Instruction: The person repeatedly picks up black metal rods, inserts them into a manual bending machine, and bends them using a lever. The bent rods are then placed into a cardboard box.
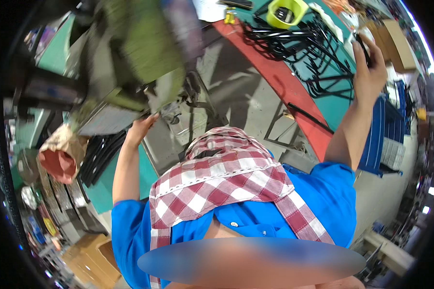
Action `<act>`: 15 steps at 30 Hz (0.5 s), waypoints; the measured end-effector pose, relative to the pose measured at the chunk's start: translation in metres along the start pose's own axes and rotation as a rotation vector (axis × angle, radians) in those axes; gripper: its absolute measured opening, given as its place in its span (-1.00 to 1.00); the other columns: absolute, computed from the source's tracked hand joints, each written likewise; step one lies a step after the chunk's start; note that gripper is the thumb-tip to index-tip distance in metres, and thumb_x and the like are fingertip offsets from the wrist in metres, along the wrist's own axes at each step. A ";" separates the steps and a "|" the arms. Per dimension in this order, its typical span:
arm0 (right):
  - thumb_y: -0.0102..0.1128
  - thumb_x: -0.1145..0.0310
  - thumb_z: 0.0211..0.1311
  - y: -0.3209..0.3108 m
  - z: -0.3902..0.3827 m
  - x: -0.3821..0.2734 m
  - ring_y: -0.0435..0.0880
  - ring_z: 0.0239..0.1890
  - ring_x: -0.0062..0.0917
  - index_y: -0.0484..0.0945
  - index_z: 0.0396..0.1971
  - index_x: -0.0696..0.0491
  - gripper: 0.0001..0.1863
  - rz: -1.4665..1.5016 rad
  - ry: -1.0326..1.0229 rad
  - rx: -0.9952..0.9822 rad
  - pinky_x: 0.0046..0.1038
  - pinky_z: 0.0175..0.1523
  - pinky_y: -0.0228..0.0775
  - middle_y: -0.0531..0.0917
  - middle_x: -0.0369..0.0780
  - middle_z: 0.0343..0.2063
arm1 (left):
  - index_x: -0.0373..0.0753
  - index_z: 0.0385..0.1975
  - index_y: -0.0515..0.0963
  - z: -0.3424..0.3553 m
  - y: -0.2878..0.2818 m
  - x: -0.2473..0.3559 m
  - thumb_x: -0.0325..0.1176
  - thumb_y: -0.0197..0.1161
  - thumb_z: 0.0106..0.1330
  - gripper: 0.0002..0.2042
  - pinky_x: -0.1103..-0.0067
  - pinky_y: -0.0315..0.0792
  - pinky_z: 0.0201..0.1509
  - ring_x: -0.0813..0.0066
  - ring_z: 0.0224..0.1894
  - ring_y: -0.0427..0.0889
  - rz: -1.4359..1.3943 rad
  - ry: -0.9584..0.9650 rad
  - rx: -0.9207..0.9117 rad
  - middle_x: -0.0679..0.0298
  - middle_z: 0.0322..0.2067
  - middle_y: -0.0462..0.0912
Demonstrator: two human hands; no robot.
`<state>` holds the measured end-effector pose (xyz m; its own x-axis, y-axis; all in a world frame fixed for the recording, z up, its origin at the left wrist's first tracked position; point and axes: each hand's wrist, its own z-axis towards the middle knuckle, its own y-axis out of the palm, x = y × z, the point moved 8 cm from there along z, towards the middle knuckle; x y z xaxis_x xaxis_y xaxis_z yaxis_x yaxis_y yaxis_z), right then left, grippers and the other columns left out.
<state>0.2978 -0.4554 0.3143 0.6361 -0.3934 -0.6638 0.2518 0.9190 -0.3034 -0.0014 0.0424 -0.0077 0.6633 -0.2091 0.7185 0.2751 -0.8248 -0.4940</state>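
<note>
At the right, my right hand is raised over the end of the green bench, its fingers closed on a small black part whose kind I cannot make out. A pile of bent black rods lies on the bench to the left of that hand. On the other side, my left hand is closed beside the edge of a grey plate, under a large blurred olive-green shape. What its fingers grip, if anything, is too small to tell.
A yellow-green container stands behind the rods. The bench has a red front edge with a black bar across it. An open cardboard box and blue crates are at right. A paper bag stands by black strips at left.
</note>
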 end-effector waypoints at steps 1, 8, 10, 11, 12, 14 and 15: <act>0.29 0.45 0.13 0.014 -0.008 -0.018 0.33 -0.54 -0.83 0.62 -0.13 0.06 -0.73 0.091 -0.029 -0.099 -0.77 -0.42 0.12 0.48 -0.45 -0.56 | -0.30 -0.30 0.62 -0.004 0.008 0.010 0.00 0.26 0.18 -0.59 0.59 0.39 -0.23 0.56 -0.41 0.50 -0.050 0.015 -0.017 0.31 -0.45 0.60; 0.31 0.43 0.11 0.212 -0.191 -0.047 0.55 -0.32 -0.63 0.52 -0.17 0.17 -0.71 0.388 0.322 -1.106 -0.57 -0.14 0.41 0.63 -0.24 -0.31 | -0.31 -0.24 0.57 -0.015 0.039 0.030 -0.13 0.21 0.29 -0.68 0.69 0.37 -0.32 0.68 -0.41 0.48 -0.152 0.095 -0.098 0.36 -0.42 0.59; 0.28 0.40 0.16 0.263 -0.260 -0.029 0.53 -0.36 -0.66 0.49 -0.22 0.22 -0.74 0.448 0.433 -1.208 -0.56 -0.21 0.40 0.62 -0.24 -0.40 | -0.30 -0.14 0.53 -0.017 0.050 0.031 -0.21 0.19 0.32 -0.71 0.72 0.39 -0.30 0.68 -0.39 0.51 -0.431 0.166 -0.228 0.36 -0.41 0.58; 0.26 0.40 0.17 0.283 -0.288 -0.019 0.52 -0.37 -0.67 0.49 -0.24 0.23 -0.75 0.489 0.458 -1.227 -0.56 -0.22 0.39 0.61 -0.23 -0.42 | -0.29 -0.11 0.51 -0.022 0.058 0.038 -0.27 0.17 0.34 -0.75 0.72 0.40 -0.31 0.70 -0.38 0.51 -0.488 0.189 -0.274 0.37 -0.40 0.58; 0.25 0.40 0.18 0.298 -0.307 -0.015 0.52 -0.37 -0.66 0.48 -0.24 0.24 -0.75 0.501 0.485 -1.280 -0.56 -0.22 0.39 0.61 -0.23 -0.43 | -0.29 -0.13 0.51 -0.028 0.062 0.052 -0.29 0.17 0.34 -0.77 0.71 0.40 -0.33 0.70 -0.40 0.51 -0.502 0.232 -0.290 0.38 -0.41 0.58; 0.25 0.39 0.18 0.320 -0.322 -0.028 0.54 -0.37 -0.64 0.48 -0.23 0.24 -0.74 0.482 0.432 -1.352 -0.56 -0.22 0.40 0.63 -0.21 -0.43 | -0.28 -0.19 0.53 -0.034 0.064 0.064 -0.33 0.18 0.33 -0.82 0.69 0.40 -0.37 0.69 -0.44 0.51 -0.484 0.281 -0.303 0.38 -0.45 0.58; 0.25 0.39 0.18 0.327 -0.321 -0.035 0.54 -0.37 -0.63 0.49 -0.23 0.24 -0.74 0.501 0.415 -1.314 -0.56 -0.23 0.40 0.63 -0.20 -0.43 | -0.28 -0.23 0.55 -0.031 0.064 0.065 -0.35 0.19 0.31 -0.85 0.68 0.40 -0.39 0.69 -0.46 0.51 -0.455 0.283 -0.302 0.39 -0.47 0.58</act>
<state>0.1235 -0.1497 0.0189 0.1468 -0.2352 -0.9608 -0.9032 0.3643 -0.2271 0.0372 -0.0400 0.0225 0.3036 0.1014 0.9474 0.2504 -0.9679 0.0233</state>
